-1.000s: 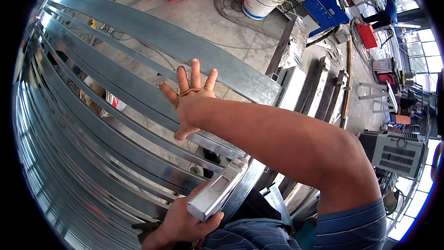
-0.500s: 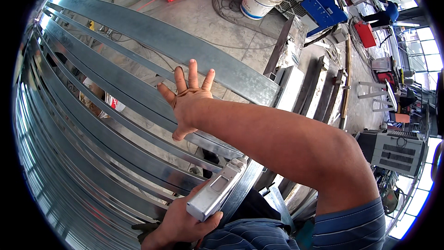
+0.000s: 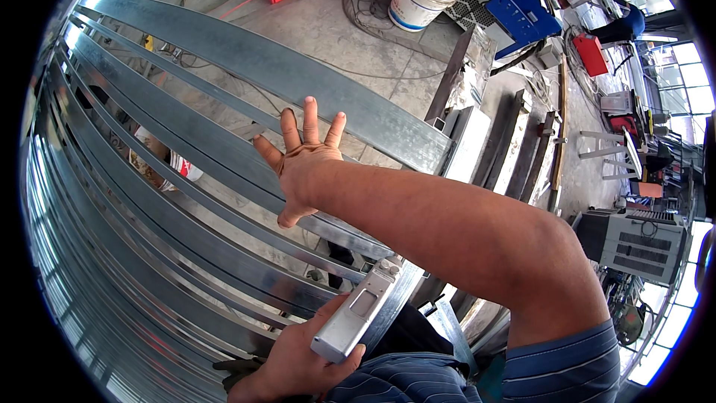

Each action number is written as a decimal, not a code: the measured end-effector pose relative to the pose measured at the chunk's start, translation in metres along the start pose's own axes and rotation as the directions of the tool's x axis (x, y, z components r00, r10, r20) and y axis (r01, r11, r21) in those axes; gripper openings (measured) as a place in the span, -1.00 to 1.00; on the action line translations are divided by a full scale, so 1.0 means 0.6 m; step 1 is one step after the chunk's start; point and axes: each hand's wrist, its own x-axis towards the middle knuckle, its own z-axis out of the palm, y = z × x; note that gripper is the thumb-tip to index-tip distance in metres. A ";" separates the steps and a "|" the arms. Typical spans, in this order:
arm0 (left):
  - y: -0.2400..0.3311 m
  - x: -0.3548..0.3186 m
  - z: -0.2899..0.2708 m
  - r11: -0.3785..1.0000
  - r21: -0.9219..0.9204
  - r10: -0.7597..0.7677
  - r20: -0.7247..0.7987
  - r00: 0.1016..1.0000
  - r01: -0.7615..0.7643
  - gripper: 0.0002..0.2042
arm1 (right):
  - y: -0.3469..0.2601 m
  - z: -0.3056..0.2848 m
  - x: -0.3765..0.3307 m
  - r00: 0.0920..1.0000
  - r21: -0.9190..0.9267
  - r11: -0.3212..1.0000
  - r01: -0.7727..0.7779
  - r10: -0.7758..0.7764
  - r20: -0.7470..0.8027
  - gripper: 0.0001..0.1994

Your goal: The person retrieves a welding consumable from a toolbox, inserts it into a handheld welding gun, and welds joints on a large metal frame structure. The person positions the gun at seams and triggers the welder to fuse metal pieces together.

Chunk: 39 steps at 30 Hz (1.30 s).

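Right hand (image 3: 302,168) rests on the steel strips (image 3: 246,67), fingers spread. Left hand (image 3: 298,362), nearer the body than the strips, grips a grey tool (image 3: 358,317).

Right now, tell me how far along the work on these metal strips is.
Done: many galvanized metal strips lie side by side, fanned across the frame. In hand: the right hand is spread flat over one strip, while the left hand grips a silver metal tool near the strip ends. Left: cannot tell; no finished joint or mark is visible.
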 end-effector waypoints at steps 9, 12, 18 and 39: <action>0.015 -0.004 -0.002 1.000 -0.003 -0.027 -0.009 1.000 0.027 -0.20 | -0.001 0.000 -0.001 1.000 0.000 1.000 -0.003 0.003 -0.005 0.31; 0.011 -0.005 -0.002 1.000 0.008 -0.017 -0.011 1.000 0.017 -0.18 | -0.001 0.002 0.000 1.000 0.003 1.000 -0.007 0.007 -0.012 0.32; 0.013 -0.007 -0.004 0.998 0.055 -0.042 0.003 0.999 0.042 -0.16 | -0.001 0.003 0.000 1.000 0.006 1.000 -0.008 0.008 -0.012 0.32; 0.015 -0.012 -0.004 0.994 0.067 -0.085 0.027 0.996 0.083 -0.12 | 0.000 0.005 0.003 1.000 -0.006 1.000 -0.008 0.008 -0.016 0.32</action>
